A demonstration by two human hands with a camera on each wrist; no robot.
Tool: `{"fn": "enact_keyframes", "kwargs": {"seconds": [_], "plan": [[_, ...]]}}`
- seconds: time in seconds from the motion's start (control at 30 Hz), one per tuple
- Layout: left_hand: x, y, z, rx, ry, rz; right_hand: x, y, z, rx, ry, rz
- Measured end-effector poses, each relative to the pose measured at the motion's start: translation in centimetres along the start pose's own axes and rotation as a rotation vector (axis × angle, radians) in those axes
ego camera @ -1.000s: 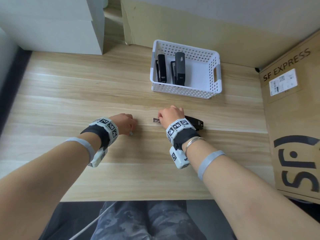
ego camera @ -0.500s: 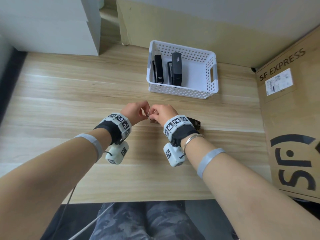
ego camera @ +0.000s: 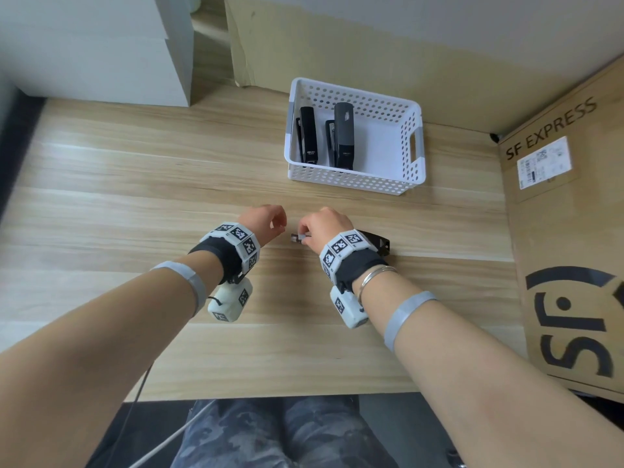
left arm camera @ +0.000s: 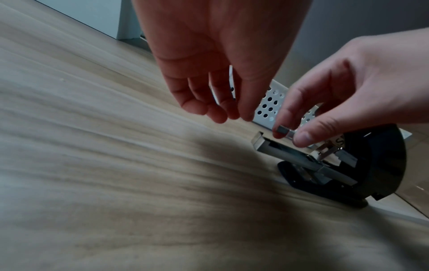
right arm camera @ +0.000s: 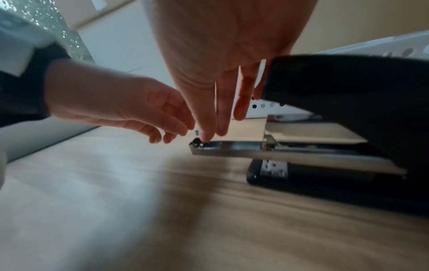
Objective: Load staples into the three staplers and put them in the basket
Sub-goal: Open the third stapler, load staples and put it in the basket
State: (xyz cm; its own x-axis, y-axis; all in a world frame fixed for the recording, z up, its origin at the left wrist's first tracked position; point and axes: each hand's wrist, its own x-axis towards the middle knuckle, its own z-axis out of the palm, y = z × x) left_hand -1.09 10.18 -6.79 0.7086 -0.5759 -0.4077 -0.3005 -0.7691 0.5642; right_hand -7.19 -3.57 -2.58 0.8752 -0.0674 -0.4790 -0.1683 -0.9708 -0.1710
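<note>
Two black staplers [ego camera: 308,136] [ego camera: 344,136] lie side by side in the white perforated basket [ego camera: 354,184] at the back of the table. A third black stapler [ego camera: 376,241] [right arm camera: 348,88] lies on the table under my right wrist, with its metal staple tray [left arm camera: 262,144] [right arm camera: 223,148] slid out to the left. My right hand [ego camera: 309,236] [left arm camera: 289,134] pinches a short staple strip [left arm camera: 283,129] between thumb and forefinger just above the tray. My left hand [ego camera: 278,226] [left arm camera: 220,113] hovers just left of it, fingers loosely curled and empty.
A large SF EXPRESS cardboard box [ego camera: 567,231] stands along the right edge of the wooden table [ego camera: 135,197]. A white cabinet [ego camera: 101,45] sits at the back left, with cardboard against the back wall. My legs show below the front edge.
My left hand rose from the table, met the right hand over the tray, then drew back a little to the left. The right hand stayed on the stapler and now pinches the staple strip.
</note>
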Motion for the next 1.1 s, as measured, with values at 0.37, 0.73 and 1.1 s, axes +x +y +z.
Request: {"fn": "enact_keyframes", "kwargs": {"seconds": [0.37,0.73,1.1], "plan": [[0.1,0.0,0.8,0.030,-0.122,-0.062,1.1,-0.1,2.0,-0.185,0.036,-0.049],[-0.2,-0.3,1.0,0.019,-0.139,-0.088,2.0,-0.4,1.8,-0.160,0.010,0.038],[-0.7,-0.5,0.9,0.012,-0.152,-0.093,1.3,-0.1,1.9,-0.147,0.029,-0.071]]}}
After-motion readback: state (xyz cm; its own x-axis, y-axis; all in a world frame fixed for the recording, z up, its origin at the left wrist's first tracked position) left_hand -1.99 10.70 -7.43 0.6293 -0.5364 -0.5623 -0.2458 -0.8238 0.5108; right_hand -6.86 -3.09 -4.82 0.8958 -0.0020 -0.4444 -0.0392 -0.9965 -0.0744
